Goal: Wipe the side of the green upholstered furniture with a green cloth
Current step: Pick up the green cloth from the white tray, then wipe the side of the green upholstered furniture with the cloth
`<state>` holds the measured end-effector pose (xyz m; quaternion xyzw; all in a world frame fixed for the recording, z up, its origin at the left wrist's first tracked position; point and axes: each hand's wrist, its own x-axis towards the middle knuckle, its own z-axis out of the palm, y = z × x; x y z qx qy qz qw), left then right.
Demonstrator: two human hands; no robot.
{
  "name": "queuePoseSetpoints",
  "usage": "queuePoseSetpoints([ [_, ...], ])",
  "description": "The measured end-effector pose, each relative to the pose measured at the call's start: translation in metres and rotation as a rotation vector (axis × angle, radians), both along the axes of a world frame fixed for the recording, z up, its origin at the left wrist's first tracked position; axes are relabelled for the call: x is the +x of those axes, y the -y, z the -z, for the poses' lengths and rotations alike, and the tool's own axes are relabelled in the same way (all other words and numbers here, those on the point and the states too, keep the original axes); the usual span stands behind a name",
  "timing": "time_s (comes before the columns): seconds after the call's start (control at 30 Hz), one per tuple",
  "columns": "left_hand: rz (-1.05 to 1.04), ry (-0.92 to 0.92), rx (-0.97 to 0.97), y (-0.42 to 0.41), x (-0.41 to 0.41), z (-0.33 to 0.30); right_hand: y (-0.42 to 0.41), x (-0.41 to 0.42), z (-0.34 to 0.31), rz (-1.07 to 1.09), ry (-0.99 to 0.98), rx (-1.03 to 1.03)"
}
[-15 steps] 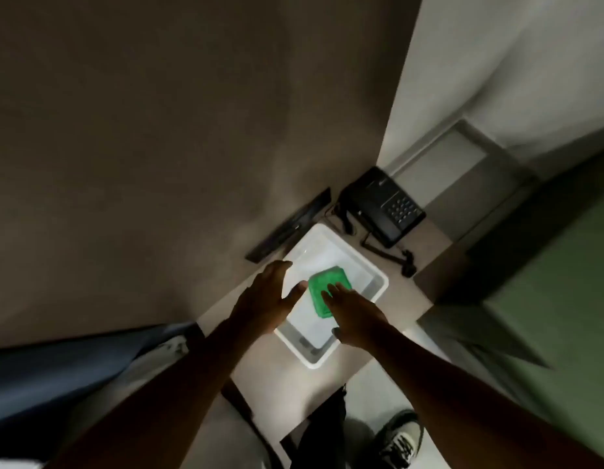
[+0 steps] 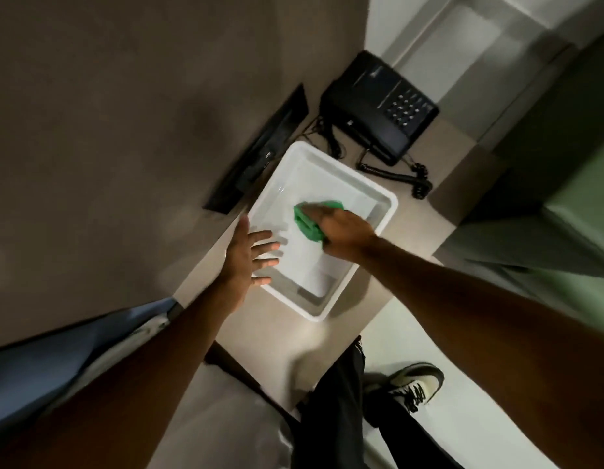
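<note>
- Where half a second ago both hands sat close over the green cloth [image 2: 309,221] in the white tray [image 2: 387,201], the two have now parted: the right hand [image 2: 344,233] has taken over the cloth alone, and the left hand [image 2: 248,255] has slid off toward the near-left rim.
- The cloth has also changed shape (it lay as a flat, neat patch before); now it bunches up under the right hand, which I read as the pick-up getting under way, not any wiping yet.
- The right hand's fingers [image 2: 314,211] are curled down over the cloth and closing on it, knuckles up, the forearm reaching in from the lower right across the tabletop [image 2: 287,336].
- The left hand is open, fingers [image 2: 266,247] spread and flat, hovering at the tray's edge with nothing in it; whether the palm touches the rim I cannot tell through the blur.
- The cloth lies inside the tray, toward its middle, so it has not left the tabletop.
- The green upholstered furniture [image 2: 585,211] stands off to the right, well apart from the cloth and untouched; the whole wiping job looks to be ahead.
- A black telephone [image 2: 378,103] sits beyond the tray, clear of both hands.
</note>
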<state>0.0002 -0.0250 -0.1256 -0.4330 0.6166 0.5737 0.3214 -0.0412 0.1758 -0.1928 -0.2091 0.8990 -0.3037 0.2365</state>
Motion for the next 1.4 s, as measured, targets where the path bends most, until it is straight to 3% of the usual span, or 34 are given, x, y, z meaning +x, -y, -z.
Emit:
queuePoseSetpoints([
  [0.13,0.084,-0.158,-0.105,-0.055,-0.005,-0.055,-0.046,0.033,-0.072,0.836,0.544,-0.813],
  [0.2,0.200,-0.272,-0.146,-0.103,0.003,-0.082,-0.085,0.072,-0.101,1.054,0.702,-1.089],
  [0.3,0.430,-0.428,-0.070,-0.212,0.029,-0.115,-0.151,0.148,-0.135,1.204,0.857,-1.434],
  [0.4,0.675,-0.502,0.074,-0.328,0.061,-0.128,-0.202,0.220,-0.145,1.344,0.850,-1.787],
  [0.5,0.949,-0.509,0.145,-0.423,0.087,-0.123,-0.237,0.284,-0.137,1.528,0.795,-1.973],
  [0.63,1.262,-0.595,0.064,-0.504,0.105,-0.085,-0.263,0.349,-0.102,1.786,0.495,-2.192],
  [0.77,1.477,-0.651,-0.052,-0.538,0.107,-0.043,-0.259,0.366,-0.044,2.149,0.315,-2.059],
  [0.87,1.771,-0.763,-0.088,-0.556,0.108,-0.017,-0.253,0.358,-0.001,2.402,0.272,-1.953],
  [1.0,2.189,-1.003,-0.090,-0.576,0.118,0.013,-0.243,0.330,0.048,2.551,0.246,-1.790],
  [1.1,2.447,-1.193,-0.120,-0.586,0.116,0.042,-0.239,0.296,0.081,2.612,0.122,-1.719],
  [1.27,2.602,-1.464,-0.236,-0.605,0.105,0.088,-0.247,0.239,0.130,2.748,-0.071,-1.579],
  [1.4,2.619,-1.665,-0.316,-0.608,0.103,0.107,-0.260,0.208,0.156,2.738,-0.338,-1.169],
])
